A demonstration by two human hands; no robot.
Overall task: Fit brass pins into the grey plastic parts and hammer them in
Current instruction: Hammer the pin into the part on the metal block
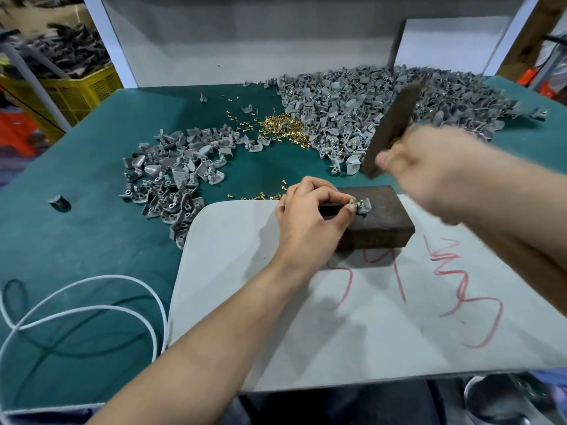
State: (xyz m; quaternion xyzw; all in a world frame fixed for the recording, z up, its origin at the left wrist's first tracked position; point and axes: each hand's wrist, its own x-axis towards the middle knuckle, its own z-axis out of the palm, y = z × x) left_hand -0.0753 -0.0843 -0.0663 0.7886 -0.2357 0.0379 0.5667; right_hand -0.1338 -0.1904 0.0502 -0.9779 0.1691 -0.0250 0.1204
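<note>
1. Two hands are in view above the bench. My left hand [310,210] pinches one grey plastic part [365,208] between thumb and fingertips and holds it on top of the dark block [380,223]. A brass pin [359,204] stands in that part.
2. My right hand [429,176] is blurred and raised above and to the right of the block. Its fingers are wrapped round a dark flat bar [392,127] that tilts up and away from me.
3. Work surface: a green mat [76,240] covers the table. A pale grey board [306,302] lies on the mat at the near edge, marked with red scrawl [469,296]. The block sits on the board's far end.
4. Stock: a large heap of grey parts [383,102] fills the far right of the mat. A smaller heap [171,176] lies left of the block and reaches the board's far left corner. A pile of loose brass pins [282,125] sits between the two heaps, against the large one. A few scattered pins [264,196] lie just beside my left hand.
5. Strays: one lone grey piece [59,203] lies at the left of the mat. A white cable [76,302] loops over the mat's near left.
6. Surroundings: a white panel [245,41] backs the table. A yellow crate [76,90] heaped with dark pieces stands off to the left. A metal bowl [506,400] shows below the table's near right edge.
</note>
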